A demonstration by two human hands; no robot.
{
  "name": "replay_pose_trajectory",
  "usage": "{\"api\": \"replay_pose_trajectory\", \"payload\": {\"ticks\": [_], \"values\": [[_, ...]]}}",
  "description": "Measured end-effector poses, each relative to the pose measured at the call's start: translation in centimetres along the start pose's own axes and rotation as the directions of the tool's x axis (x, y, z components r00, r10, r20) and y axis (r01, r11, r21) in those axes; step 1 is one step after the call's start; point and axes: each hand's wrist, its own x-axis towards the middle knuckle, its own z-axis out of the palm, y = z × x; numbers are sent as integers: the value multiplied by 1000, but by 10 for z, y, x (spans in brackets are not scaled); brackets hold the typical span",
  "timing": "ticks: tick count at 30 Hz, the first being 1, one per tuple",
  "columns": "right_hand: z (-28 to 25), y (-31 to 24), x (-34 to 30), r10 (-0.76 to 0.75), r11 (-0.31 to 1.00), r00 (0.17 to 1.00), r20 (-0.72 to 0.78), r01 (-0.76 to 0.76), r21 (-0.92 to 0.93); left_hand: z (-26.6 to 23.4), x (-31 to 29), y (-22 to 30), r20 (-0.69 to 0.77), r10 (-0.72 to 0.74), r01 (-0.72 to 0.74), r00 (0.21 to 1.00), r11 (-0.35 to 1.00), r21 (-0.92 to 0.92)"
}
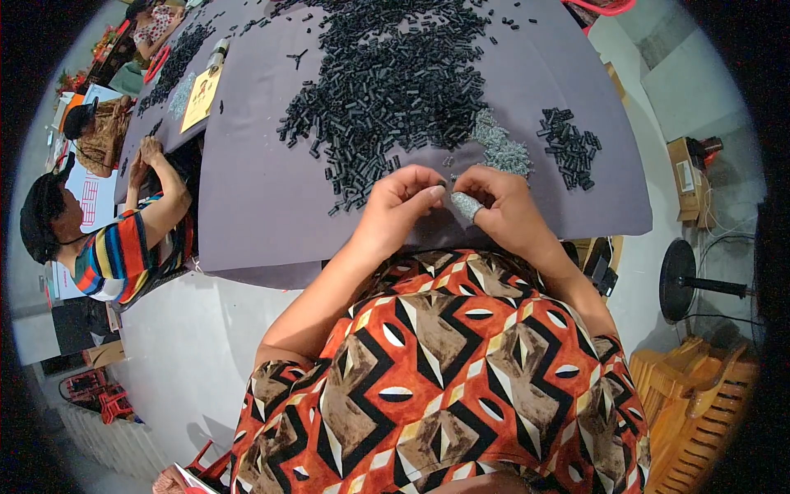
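Close together at the table's near edge, both my hands work in a pinch. My left hand (403, 204) grips a small black tubular piece (442, 184) between thumb and fingertips; only its end shows. Curled beside it, my right hand (512, 210) has its fingers closed, and whatever they hold is hidden. A silvery-grey wrap (467, 206) covers my right thumb. Just beyond the right hand lies a heap of tiny silvery parts (502, 150). A large pile of black tubular pieces (395, 90) spreads ahead, and a smaller black pile (569, 148) sits to the right.
A grey cloth (255, 189) covers the table. A three-armed black piece (297, 59) lies left of the big pile. At the left, a person in a striped shirt (132, 247) works near a yellow card (200, 99). A wooden chair (691, 395) stands at lower right.
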Motion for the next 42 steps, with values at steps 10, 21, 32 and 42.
{"api": "replay_pose_trajectory", "payload": {"ticks": [10,21,32,42], "values": [[3,3,-1,13,997,999,-34,-11,73,2,3,-1,-59,-117,97,991,959,-265],[3,3,-1,16,998,998,-56,-13,61,4,0,-7,84,-159,178,984,919,-351],[-7,0,-4,-85,996,986,147,87,-10,2,-12,-2,164,-35,-13,986,959,283],[-6,-12,-10,-222,947,965,137,247,-205,3,-13,-7,86,-234,249,968,933,-261]]}}
